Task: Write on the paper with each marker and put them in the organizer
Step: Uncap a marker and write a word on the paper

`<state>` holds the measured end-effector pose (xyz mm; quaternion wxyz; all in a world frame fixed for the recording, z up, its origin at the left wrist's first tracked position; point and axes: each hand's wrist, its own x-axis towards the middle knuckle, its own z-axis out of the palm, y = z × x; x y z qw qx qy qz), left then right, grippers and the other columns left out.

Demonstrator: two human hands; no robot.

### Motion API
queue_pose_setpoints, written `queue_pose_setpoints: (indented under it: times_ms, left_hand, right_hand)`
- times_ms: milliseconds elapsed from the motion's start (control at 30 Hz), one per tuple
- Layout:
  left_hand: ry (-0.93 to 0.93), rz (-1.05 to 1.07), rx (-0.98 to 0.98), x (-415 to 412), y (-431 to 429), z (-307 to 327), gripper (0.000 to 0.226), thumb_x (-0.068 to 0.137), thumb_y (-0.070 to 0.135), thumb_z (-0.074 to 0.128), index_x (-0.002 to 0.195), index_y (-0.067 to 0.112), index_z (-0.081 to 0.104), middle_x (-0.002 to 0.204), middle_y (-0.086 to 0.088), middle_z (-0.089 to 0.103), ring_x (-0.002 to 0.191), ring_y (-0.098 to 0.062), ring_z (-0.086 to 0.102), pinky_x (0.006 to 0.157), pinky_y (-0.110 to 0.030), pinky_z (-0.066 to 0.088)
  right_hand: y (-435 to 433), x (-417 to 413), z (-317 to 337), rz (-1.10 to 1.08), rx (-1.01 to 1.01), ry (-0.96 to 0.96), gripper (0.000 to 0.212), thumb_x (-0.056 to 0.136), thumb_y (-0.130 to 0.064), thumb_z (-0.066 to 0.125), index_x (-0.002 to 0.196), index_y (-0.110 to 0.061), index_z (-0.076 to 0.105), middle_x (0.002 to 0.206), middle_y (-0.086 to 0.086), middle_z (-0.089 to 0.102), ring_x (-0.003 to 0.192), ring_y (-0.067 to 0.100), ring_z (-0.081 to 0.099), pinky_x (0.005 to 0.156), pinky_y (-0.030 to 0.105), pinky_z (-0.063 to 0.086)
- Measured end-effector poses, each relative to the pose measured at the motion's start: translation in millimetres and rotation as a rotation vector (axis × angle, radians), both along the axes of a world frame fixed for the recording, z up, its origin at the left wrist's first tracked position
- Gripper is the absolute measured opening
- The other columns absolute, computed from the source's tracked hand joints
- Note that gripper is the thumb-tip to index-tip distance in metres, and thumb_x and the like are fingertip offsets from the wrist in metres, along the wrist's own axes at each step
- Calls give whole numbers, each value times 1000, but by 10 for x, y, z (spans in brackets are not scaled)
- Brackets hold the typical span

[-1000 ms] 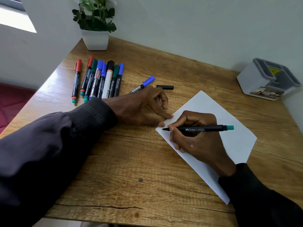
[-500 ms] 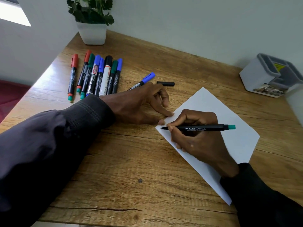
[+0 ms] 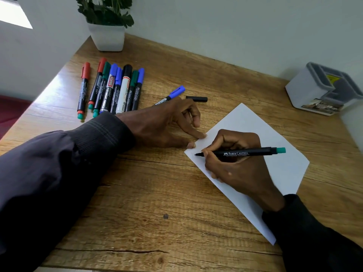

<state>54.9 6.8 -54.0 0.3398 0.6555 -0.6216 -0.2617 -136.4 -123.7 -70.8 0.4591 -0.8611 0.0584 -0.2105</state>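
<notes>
Right hand (image 3: 235, 169) pinches the uncapped marker (image 3: 245, 153) low by the nib, tip at the paper's (image 3: 284, 169) corner. Left hand (image 3: 161, 124): forefinger and thumb outstretched, pressing that corner to the counter (image 3: 137, 193). Marker likely light, stiff, slick-barrelled; grip low. Paper looks flimsy and prone to sliding.

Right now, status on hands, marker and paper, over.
Right hand grips uncapped marker, tip at paper corner. Left hand fingertips press paper edge. Black cap loose on desk, clear of paper.
</notes>
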Motion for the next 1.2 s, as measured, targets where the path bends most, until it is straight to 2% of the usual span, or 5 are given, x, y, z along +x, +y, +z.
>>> queue_pose_setpoints:
  times_ms: [167, 367, 600, 967, 1200]
  left_hand:
    - [-45, -16, -10, -1, 9, -2, 35, 83, 26, 76, 116, 29, 64, 115, 11, 52, 107, 4, 48, 84, -1, 40]
    - [-104, -60, -15, 20, 7, -40, 31, 83, 40, 69, 113, 37, 70, 121, 8, 49, 109, -5, 48, 89, -7, 42]
    - [-127, -69, -20, 33, -7, -38, 28, 83, 35, 73, 109, 44, 68, 120, 8, 49, 108, -6, 48, 90, -12, 44]
    - [-95, -39, 22, 27, -4, -27, 30, 82, 34, 74, 110, 41, 64, 119, 11, 50, 109, -5, 48, 92, -8, 41]
    - [-105, -35, 15, 30, -13, -34, 30, 83, 33, 75, 111, 39, 65, 118, 12, 49, 110, -1, 46, 91, -3, 39]
  right_hand:
    - [0, -27, 9, 53, 170, -31, 8, 92, 3, 68, 86, 8, 70, 73, 5, 74, 50, 21, 69, 49, 22, 51]
    - [-21, -12, 41, 69, 57, 23, 5, 89, 7, 75, 91, 2, 76, 78, -11, 74, 69, 4, 73, 64, 16, 55]
    - [-3, 29, 50, 26, -103, 0, 10, 84, 6, 78, 89, -2, 79, 88, -3, 79, 82, 5, 75, 72, 18, 58]
    - [20, 44, 13, -6, -120, 10, 5, 83, -1, 77, 87, -1, 79, 89, -13, 74, 88, -6, 72, 80, 9, 52]
    - [11, 27, 29, -17, -80, 43, 8, 81, 7, 80, 85, 1, 79, 84, -4, 76, 81, -2, 73, 74, 10, 52]
